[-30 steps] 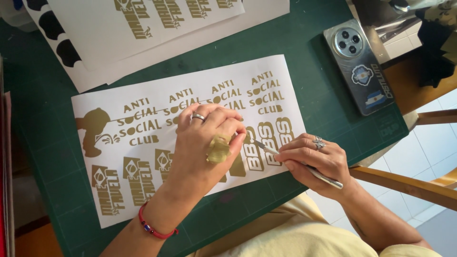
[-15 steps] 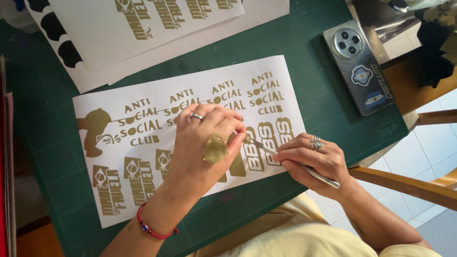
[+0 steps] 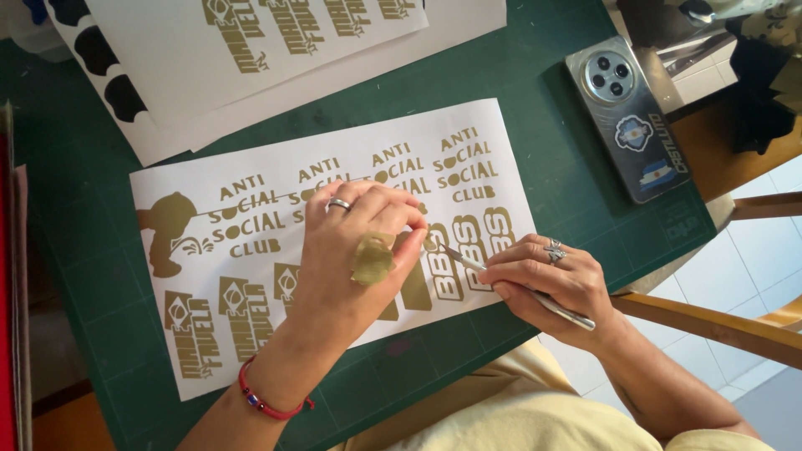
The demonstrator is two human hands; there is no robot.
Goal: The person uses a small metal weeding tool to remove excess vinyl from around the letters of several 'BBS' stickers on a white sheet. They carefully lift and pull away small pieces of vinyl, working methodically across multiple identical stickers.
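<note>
The white sheet of gold vinyl designs (image 3: 334,242) lay flat on the green cutting mat (image 3: 83,209), directly in front of the person, and the weeding of it appeared, as a judgement, to be well advanced. Most of the sheet showed clean gold lettering, a crouching figure at the left edge and three emblem designs along the lower left, all standing free on bare white backing. Work remained at the blocky gold letters near the lower right, where solid gold patches partly hidden under the left hand suggested waste film not yet lifted. The left hand (image 3: 355,250) rested palm down on the sheet, fingers curled and pressing it flat; a crumpled scrap of gold film (image 3: 373,259) clung to the back of that hand, and a ring sat on one finger. The right hand (image 3: 543,284) was closed in a pen grip around a slim metal weeding tool (image 3: 518,288), whose tip touched the sheet at the blocky letters. Further printed sheets (image 3: 276,50) lay at the top of the mat, overlapping one another. A phone (image 3: 631,117) lay camera side up at the right of the mat, well apart from the hands.
</note>
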